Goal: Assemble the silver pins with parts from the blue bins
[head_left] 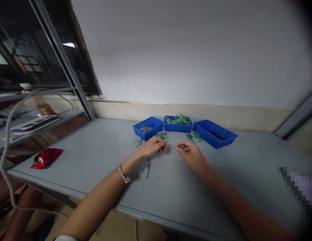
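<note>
My left hand [156,145] is closed in a pinch on a thin metal pin [170,146] that points to the right. At the pin's other end, the thumb and forefinger of my right hand [192,154] are pinched together; whether they also hold a tiny separate part I cannot make out. Several loose metal pins [148,167] lie on the table below my left wrist, and more pins [138,143] lie left of that hand. Just beyond the hands are a green packet [164,136] on the left and another green packet [194,137] on the right.
Three blue bins stand near the wall: the left bin [145,136] holds small metal parts, the middle bin [178,128] green packets, the right bin [213,140] dark pieces. A red packet [47,158] lies at the table's left. A white cable [5,157] hangs there.
</note>
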Available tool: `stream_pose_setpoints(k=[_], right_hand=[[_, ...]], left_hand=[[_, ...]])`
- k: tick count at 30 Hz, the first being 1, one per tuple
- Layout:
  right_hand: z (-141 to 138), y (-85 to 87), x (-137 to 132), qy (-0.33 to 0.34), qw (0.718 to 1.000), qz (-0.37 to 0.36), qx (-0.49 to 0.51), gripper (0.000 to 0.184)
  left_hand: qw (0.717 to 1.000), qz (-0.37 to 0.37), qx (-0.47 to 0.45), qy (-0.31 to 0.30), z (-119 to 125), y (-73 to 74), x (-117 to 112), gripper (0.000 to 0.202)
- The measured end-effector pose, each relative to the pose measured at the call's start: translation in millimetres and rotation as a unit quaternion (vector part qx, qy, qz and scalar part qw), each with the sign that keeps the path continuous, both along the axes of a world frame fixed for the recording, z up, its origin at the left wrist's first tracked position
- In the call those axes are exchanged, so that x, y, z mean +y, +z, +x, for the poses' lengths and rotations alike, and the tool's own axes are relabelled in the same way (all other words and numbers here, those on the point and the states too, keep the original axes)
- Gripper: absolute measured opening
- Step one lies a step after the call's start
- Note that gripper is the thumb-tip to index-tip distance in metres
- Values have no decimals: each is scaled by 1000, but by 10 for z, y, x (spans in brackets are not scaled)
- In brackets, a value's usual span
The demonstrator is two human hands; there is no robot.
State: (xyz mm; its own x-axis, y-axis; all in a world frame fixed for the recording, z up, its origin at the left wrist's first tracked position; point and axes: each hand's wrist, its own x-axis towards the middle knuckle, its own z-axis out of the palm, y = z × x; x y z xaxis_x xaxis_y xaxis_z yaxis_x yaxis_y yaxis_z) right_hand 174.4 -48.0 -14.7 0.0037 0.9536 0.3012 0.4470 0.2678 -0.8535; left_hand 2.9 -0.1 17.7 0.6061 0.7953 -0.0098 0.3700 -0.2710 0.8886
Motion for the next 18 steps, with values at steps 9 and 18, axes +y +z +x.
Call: stream_pose_setpoints(k=[9, 18], right_hand=[[-4, 9, -5, -3, 1000, -5, -5, 9], [-3, 5, -5, -1, 1000, 4, -3, 9]], left_hand=[[1000, -5, -10, -8, 4, -2, -11, 42], [999, 19, 8, -41, -4, -12, -3, 36]])
